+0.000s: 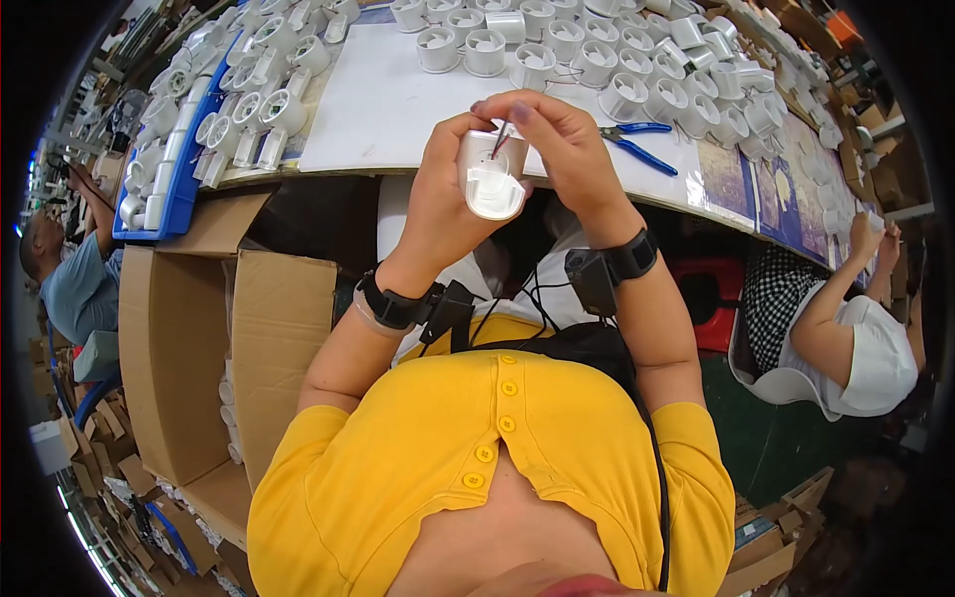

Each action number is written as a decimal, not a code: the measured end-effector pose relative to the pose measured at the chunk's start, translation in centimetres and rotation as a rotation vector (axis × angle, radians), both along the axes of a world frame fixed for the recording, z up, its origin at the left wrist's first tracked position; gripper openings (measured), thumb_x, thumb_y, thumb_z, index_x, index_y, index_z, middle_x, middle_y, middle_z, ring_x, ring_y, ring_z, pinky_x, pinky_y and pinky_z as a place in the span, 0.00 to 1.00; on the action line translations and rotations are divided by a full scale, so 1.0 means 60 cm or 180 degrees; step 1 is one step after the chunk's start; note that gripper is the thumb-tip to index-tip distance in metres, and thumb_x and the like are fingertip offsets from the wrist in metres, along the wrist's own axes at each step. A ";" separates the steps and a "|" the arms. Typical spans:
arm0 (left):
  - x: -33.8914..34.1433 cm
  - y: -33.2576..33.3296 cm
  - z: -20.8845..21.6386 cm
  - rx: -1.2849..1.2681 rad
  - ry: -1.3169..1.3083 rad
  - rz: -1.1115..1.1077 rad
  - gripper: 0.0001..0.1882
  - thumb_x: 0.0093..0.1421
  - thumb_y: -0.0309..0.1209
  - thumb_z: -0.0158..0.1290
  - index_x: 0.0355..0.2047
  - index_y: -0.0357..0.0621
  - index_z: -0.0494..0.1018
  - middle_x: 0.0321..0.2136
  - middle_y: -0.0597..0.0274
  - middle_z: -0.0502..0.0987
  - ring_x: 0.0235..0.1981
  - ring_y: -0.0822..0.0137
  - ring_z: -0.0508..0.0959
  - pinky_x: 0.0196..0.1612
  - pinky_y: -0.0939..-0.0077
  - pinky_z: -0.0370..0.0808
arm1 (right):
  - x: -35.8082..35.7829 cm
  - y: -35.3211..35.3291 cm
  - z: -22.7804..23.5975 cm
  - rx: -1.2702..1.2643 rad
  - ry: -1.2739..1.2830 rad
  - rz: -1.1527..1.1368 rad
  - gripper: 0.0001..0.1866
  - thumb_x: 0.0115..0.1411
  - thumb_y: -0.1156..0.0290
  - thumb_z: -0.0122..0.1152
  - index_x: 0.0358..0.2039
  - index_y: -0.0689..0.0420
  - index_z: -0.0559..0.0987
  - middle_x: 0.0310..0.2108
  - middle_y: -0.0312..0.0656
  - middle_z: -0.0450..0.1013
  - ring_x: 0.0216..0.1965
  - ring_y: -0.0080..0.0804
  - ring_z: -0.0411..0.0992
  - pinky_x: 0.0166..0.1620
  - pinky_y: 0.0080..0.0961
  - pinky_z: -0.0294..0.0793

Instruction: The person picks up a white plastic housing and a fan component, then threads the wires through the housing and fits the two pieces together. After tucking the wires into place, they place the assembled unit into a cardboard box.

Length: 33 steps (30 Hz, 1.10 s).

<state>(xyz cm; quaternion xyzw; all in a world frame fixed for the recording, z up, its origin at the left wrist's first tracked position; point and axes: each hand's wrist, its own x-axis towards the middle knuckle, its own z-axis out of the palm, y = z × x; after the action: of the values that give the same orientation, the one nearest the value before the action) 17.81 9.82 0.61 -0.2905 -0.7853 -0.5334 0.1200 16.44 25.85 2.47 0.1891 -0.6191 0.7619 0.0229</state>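
In front of my chest, over the table's near edge, my left hand (448, 189) is wrapped round a white plastic housing (494, 189). The housing is tubular, with a rounded, stepped end toward me. Thin red and dark wires (499, 145) rise from a small opening in its upper face. Above them, my right hand (559, 149) has its thumb and forefinger pinched at the wires' upper end. The exact grip is partly hidden by the fingers. Beside my right hand, blue-handled cutters (645, 149) lie on the table with their jaws toward the hand.
Many round white cup-shaped parts (597, 65) stand across the white-topped table (368, 109). More white housings (284, 109) lie at left beside a blue bin (177, 204). An open cardboard box (174, 348) stands at my left. One person (846, 338) sits at right, another (75, 269) far left.
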 end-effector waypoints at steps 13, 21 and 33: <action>0.005 0.012 -0.002 0.0233 -0.0381 0.0188 0.34 0.44 0.30 0.68 0.49 0.39 0.62 0.44 0.53 0.70 0.44 0.58 0.74 0.45 0.70 0.73 | 0.017 0.001 0.015 0.1318 0.1414 -0.0797 0.08 0.62 0.71 0.57 0.36 0.62 0.81 0.43 0.41 0.77 0.43 0.28 0.73 0.46 0.22 0.72; 0.005 0.007 -0.010 0.0350 -0.0306 0.0041 0.33 0.47 0.26 0.65 0.51 0.40 0.60 0.46 0.55 0.71 0.45 0.65 0.74 0.47 0.73 0.72 | 0.011 0.017 0.017 0.0780 0.0654 -0.0195 0.10 0.65 0.69 0.52 0.42 0.59 0.78 0.47 0.42 0.74 0.50 0.31 0.70 0.52 0.24 0.69; -0.022 0.011 -0.008 0.0949 0.0695 -0.0038 0.31 0.48 0.26 0.60 0.51 0.43 0.60 0.59 0.45 0.57 0.60 0.54 0.60 0.59 0.63 0.63 | 0.037 -0.045 -0.019 -0.1628 -0.0218 0.0628 0.11 0.68 0.69 0.45 0.49 0.55 0.70 0.66 0.46 0.53 0.61 0.35 0.60 0.63 0.32 0.59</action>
<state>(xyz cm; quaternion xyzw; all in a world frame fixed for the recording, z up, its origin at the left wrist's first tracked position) 16.47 10.45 0.16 -0.3302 -0.6781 -0.6099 0.2432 18.64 23.16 1.32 0.2107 -0.3856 0.8979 -0.0254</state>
